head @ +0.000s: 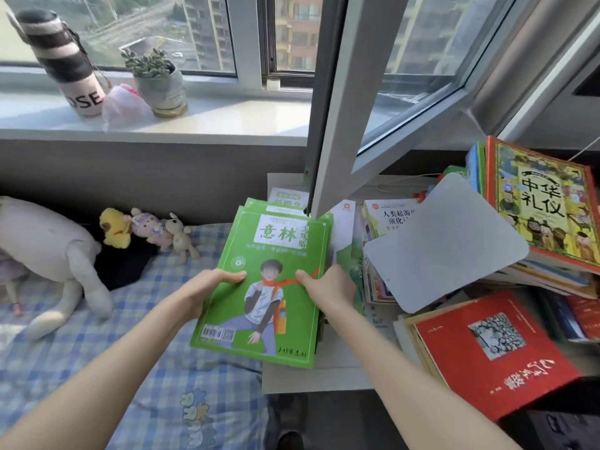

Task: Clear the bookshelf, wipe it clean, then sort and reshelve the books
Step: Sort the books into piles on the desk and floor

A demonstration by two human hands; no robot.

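Two hands hold a green magazine [276, 254] by its side edges, over a stack of green issues [251, 202] on a white desk [324, 380]. Far left of the magazine, a pale plush rabbit [48, 248] sprawls on the blue checked bedsheet [97, 358], with small plush toys [146, 228] nearer. The left hand [204, 292] pinches the magazine's left edge, thumb on the cover and fingers curled beneath; the right hand [329, 287] grips the right edge likewise. Above the magazine, an open window sash [373, 92] juts in over the stack. Right of the magazine lie heaped books, with a white board [444, 245] tilted across them, a yellow illustrated book [545, 206] and a red book [487, 355].
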